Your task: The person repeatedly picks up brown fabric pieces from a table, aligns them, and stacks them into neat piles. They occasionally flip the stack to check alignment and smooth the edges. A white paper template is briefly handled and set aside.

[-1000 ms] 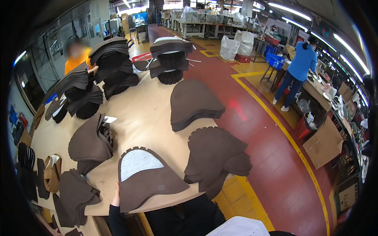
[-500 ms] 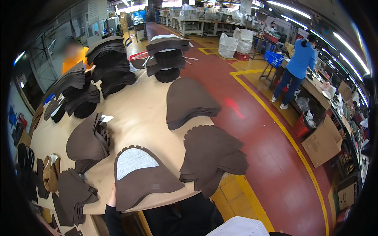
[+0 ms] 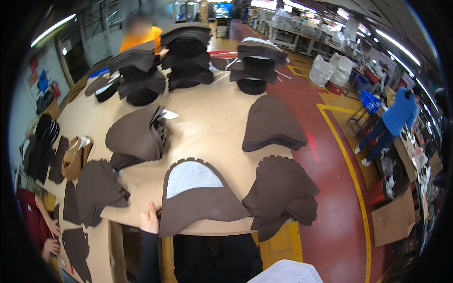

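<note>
My left hand (image 3: 149, 219) is at the table's near edge, just left of a dark brown curved shoe-upper piece (image 3: 203, 207). One digit points up; the other fingers show only in part, and nothing is visible in the hand. The piece lies flat, with a notched top edge and a light grey-white patch (image 3: 193, 180) on its upper half. Touching its right side is a fanned stack of brown notched pieces (image 3: 285, 188). Behind that sits a neater brown stack (image 3: 272, 122). A folded brown stack (image 3: 134, 134) lies to the left. My right hand is out of view.
Tall dark stacks (image 3: 186, 56) stand along the far side of the tan table (image 3: 207, 118), where an orange-clad person (image 3: 141, 37) stands. More brown pieces (image 3: 99, 188) and a tan shoe (image 3: 75, 158) lie left. Another person's hands (image 3: 52, 236) show lower left. A blue-clad person (image 3: 398, 113) stands at right.
The view has swung left, so everything sits further right. My left hand now shows more fully, beside the piece's left edge. The stacks look unchanged.
</note>
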Motion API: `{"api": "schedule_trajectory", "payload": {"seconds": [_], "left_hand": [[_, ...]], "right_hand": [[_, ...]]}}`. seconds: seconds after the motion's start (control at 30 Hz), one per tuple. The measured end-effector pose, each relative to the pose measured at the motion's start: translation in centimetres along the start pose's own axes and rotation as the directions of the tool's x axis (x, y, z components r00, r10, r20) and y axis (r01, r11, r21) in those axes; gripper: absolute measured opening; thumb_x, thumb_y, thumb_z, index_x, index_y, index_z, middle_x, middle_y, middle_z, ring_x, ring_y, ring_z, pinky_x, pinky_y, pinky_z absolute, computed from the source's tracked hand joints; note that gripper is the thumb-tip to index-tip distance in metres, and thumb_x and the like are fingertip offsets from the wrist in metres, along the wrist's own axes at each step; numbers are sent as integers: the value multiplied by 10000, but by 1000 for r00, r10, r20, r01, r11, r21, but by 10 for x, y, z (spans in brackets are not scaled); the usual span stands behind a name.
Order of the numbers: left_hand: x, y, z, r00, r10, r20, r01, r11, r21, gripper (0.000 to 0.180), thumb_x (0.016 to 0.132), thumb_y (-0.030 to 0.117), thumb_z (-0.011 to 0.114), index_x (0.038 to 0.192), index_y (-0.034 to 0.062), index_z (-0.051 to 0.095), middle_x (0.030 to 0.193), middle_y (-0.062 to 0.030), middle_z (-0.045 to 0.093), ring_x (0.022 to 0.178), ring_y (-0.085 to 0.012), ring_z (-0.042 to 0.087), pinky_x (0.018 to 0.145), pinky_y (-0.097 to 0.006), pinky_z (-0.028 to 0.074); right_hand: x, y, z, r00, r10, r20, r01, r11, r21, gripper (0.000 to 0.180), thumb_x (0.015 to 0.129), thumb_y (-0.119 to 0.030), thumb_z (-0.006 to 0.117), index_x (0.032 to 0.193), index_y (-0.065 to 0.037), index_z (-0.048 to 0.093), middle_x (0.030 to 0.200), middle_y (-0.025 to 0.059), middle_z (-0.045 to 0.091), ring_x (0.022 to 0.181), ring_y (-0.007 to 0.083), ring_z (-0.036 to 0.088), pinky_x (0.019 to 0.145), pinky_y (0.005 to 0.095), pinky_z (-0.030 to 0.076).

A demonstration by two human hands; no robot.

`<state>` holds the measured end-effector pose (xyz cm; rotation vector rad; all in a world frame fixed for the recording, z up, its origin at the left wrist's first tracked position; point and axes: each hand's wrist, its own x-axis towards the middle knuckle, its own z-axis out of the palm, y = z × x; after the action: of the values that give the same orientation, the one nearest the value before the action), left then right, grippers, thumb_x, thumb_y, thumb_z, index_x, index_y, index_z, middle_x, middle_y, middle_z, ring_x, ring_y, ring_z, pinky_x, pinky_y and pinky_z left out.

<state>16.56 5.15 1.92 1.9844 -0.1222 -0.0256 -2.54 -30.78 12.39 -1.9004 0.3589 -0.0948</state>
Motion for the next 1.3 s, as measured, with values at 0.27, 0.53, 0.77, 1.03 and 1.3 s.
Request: {"api": "schedule_trajectory", "payload": {"seconds": [0.27, 0.53, 0.77, 1.03, 1.3], "left_hand": [[-25, 70, -45, 828, 290, 479, -338, 941, 14, 1076, 743, 278, 859, 1543, 13, 192, 1548, -197, 349, 1422, -359, 344, 1138, -417, 320], [-50, 65, -17, 901, 219, 375, -328, 910, 255, 1230, 568, 125, 908, 1533, -22, 160, 1455, -260, 440, 1292, -372, 505, 1042, -378, 463], [-48, 60, -23, 917, 159, 366, -288, 898, 333, 1063, 542, 130, 912, 1448, -46, 384, 1202, -246, 636, 1097, -351, 645, 937, -353, 523], [-50, 67, -25, 891, 271, 363, -367, 902, 227, 1197, 567, 188, 925, 1533, 10, 240, 1528, -265, 317, 1422, -371, 336, 1134, -396, 349], [-55, 72, -54, 925, 297, 236, -346, 917, 201, 1052, 616, 190, 892, 1508, 43, 354, 1582, -209, 281, 1464, -332, 292, 1159, -423, 293]], "right_hand": [[1, -12, 5, 1000, -10, 24, 11, 998, -57, 388, 1008, -350, 505, 912, -18, 681, 709, 46, 651, 666, 142, 602, 614, 277, 461], [-3, -16, 5, 1000, -5, 30, 8, 995, -94, 383, 1006, -346, 505, 905, -22, 683, 705, 48, 649, 662, 143, 601, 610, 280, 458], [-9, -18, 6, 999, 9, 34, -6, 995, -103, 379, 1004, -342, 506, 899, -25, 685, 701, 50, 647, 658, 144, 599, 608, 282, 455], [-22, -14, 6, 998, 20, 52, -15, 996, -90, 374, 1003, -338, 506, 891, -29, 687, 697, 52, 645, 653, 145, 597, 605, 285, 452], [-70, 10, 24, 980, 143, 140, -147, 989, 19, 370, 1001, -333, 506, 884, -33, 689, 693, 55, 643, 648, 146, 595, 601, 288, 449]]}}
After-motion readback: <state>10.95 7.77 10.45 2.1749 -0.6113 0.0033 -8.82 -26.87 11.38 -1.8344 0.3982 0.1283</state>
